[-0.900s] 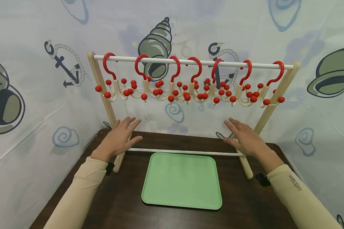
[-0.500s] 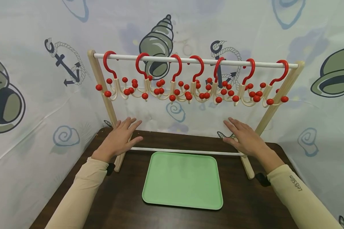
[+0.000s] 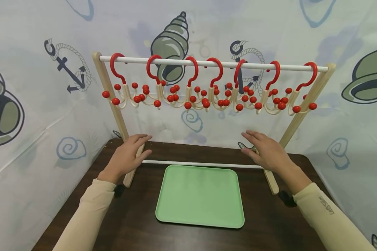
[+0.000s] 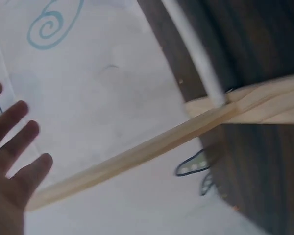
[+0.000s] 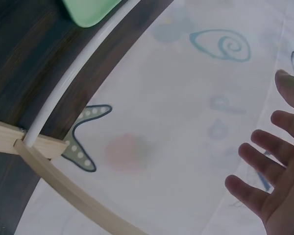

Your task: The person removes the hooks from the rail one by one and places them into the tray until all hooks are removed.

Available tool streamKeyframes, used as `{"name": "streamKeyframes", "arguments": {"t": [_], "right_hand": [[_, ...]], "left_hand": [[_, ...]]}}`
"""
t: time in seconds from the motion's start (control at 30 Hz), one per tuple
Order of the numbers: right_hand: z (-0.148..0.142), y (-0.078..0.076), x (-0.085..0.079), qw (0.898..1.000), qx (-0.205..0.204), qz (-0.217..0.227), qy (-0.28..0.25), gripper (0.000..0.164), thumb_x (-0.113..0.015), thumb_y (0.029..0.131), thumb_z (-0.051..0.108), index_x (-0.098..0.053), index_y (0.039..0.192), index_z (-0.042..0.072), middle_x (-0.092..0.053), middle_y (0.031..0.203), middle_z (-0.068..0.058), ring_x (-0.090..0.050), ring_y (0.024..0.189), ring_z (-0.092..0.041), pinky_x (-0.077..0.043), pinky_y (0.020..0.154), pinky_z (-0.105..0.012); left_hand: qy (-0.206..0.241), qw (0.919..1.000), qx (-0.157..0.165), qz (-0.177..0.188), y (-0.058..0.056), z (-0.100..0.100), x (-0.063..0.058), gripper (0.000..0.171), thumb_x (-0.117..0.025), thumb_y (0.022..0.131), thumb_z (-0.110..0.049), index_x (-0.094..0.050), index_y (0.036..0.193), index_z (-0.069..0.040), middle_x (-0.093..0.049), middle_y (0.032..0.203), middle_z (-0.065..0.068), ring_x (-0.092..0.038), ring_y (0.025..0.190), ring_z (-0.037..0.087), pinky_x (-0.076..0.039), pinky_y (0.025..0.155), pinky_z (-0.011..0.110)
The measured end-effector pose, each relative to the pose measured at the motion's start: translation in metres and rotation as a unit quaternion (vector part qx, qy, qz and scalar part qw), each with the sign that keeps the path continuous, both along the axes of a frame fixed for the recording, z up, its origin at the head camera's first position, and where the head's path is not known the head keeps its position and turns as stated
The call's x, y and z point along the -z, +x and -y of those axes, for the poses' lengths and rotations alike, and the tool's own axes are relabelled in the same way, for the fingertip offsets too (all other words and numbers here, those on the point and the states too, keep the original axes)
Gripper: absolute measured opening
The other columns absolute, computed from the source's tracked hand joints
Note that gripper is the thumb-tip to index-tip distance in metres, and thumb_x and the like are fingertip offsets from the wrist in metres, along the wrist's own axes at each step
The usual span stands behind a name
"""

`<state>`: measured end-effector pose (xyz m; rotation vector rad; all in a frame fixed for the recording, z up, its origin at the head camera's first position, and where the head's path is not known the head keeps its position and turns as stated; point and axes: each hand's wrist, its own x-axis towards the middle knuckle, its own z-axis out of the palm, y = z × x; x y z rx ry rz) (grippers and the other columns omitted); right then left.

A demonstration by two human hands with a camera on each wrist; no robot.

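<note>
Red-hooked hangers (image 3: pixel 211 92) appear in the head view alone.

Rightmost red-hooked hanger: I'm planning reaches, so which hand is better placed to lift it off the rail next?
Probably the right hand: it holds nothing and is on the same side as the rightmost hanger. The left hand, also empty, is across by the left post.

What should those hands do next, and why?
Maybe raise the right hand toward the rightmost red-hooked hanger. Both that hand and the left hand hold nothing, the green tray is bare, and that hanger has a neighbor on only one side, so it might be easier to grab.
</note>
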<state>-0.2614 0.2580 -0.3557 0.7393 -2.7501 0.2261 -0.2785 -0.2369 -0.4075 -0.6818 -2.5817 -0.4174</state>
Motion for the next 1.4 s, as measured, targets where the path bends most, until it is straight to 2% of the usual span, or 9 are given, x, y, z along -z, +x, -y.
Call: {"name": "streamKeyframes", "arguments": {"t": [0.1,0.2,0.27,0.5,0.6,0.83,1.1,1.27,1.4], "right_hand": [[0.003,0.011,-0.005,0.999,-0.008,-0.037,-0.023,0.05,-0.064,0.095,0.038,-0.058,0.136,0.01,-0.057,0.133,-0.014,-0.056,0.119,-0.034,-0.048,0.088,-0.053],[0.006,0.021,-0.011,0.994,-0.021,-0.09,-0.055,0.04,-0.071,0.09,0.031,-0.067,0.124,0.01,-0.066,0.12,-0.01,-0.066,0.103,-0.029,-0.054,0.072,-0.046],[0.006,0.028,-0.016,0.988,-0.032,-0.128,-0.08,0.035,-0.074,0.087,0.025,-0.071,0.118,0.01,-0.07,0.11,-0.008,-0.069,0.086,-0.024,-0.053,0.061,-0.041],[-0.001,0.043,-0.043,0.957,-0.053,-0.229,-0.17,0.024,-0.075,0.082,0.009,-0.075,0.105,0.008,-0.072,0.086,-0.001,-0.062,0.067,-0.011,-0.048,0.057,-0.026],[-0.003,0.046,-0.057,0.942,-0.044,-0.25,-0.219,0.021,-0.074,0.081,0.006,-0.075,0.103,0.004,-0.073,0.086,-0.006,-0.064,0.07,-0.015,-0.045,0.063,-0.015],[-0.014,0.039,-0.091,0.901,0.058,-0.31,-0.298,0.025,-0.067,0.09,0.017,-0.073,0.107,0.0,-0.072,0.101,-0.014,-0.067,0.078,-0.029,-0.04,0.072,-0.006],[-0.041,0.016,-0.124,0.912,0.235,-0.178,-0.286,0.047,-0.061,0.092,0.036,-0.06,0.128,0.005,-0.067,0.117,-0.013,-0.064,0.1,-0.03,-0.038,0.067,-0.008],[-0.053,-0.001,-0.138,0.924,0.272,-0.083,-0.255,0.06,-0.056,0.095,0.043,-0.049,0.142,0.006,-0.061,0.13,-0.019,-0.061,0.115,-0.037,-0.053,0.081,-0.033],[-0.057,-0.011,-0.144,0.93,0.279,-0.027,-0.239,0.067,-0.056,0.095,0.047,-0.046,0.143,0.002,-0.059,0.13,-0.025,-0.058,0.115,-0.043,-0.055,0.071,-0.032]], "left_hand": [[0.065,0.9942,-0.023,-0.083,0.0,0.01,0.011,0.03,-0.066,0.092,-0.025,-0.067,0.121,-0.014,-0.063,0.112,0.005,-0.063,0.092,0.023,-0.052,0.066,0.045],[0.151,0.9743,-0.073,-0.15,-0.001,0.021,0.022,0.012,-0.065,0.089,-0.014,-0.071,0.099,-0.011,-0.065,0.086,0.002,-0.06,0.066,0.018,-0.046,0.055,0.04],[0.204,0.9597,-0.112,-0.158,0.0,0.028,0.031,0.007,-0.064,0.087,-0.011,-0.07,0.091,-0.009,-0.063,0.076,0.002,-0.057,0.059,0.017,-0.043,0.054,0.04],[0.253,0.9402,-0.228,0.01,0.0,0.036,0.061,0.03,-0.063,0.091,-0.026,-0.062,0.118,-0.012,-0.068,0.088,0.005,-0.063,0.071,0.022,-0.044,0.061,0.045],[0.242,0.9396,-0.233,0.065,-0.002,0.036,0.069,0.043,-0.062,0.093,-0.029,-0.055,0.131,-0.01,-0.069,0.101,0.009,-0.067,0.079,0.027,-0.047,0.066,0.049],[0.234,0.9413,-0.218,0.107,-0.011,0.035,0.074,0.052,-0.062,0.094,-0.034,-0.05,0.134,-0.003,-0.066,0.112,0.02,-0.068,0.09,0.035,-0.049,0.071,0.052],[0.224,0.9372,-0.246,0.105,-0.018,0.033,0.084,0.04,-0.06,0.095,-0.029,-0.056,0.125,-0.002,-0.068,0.106,0.019,-0.066,0.076,0.034,-0.048,0.061,0.048],[0.226,0.9371,-0.245,0.104,-0.022,0.036,0.089,0.034,-0.057,0.097,-0.028,-0.059,0.12,-0.003,-0.069,0.102,0.017,-0.066,0.078,0.036,-0.048,0.066,0.052],[0.234,0.9356,-0.243,0.102,-0.026,0.038,0.093,0.033,-0.055,0.099,-0.031,-0.061,0.117,-0.004,-0.07,0.098,0.016,-0.066,0.077,0.035,-0.048,0.066,0.051]]}}
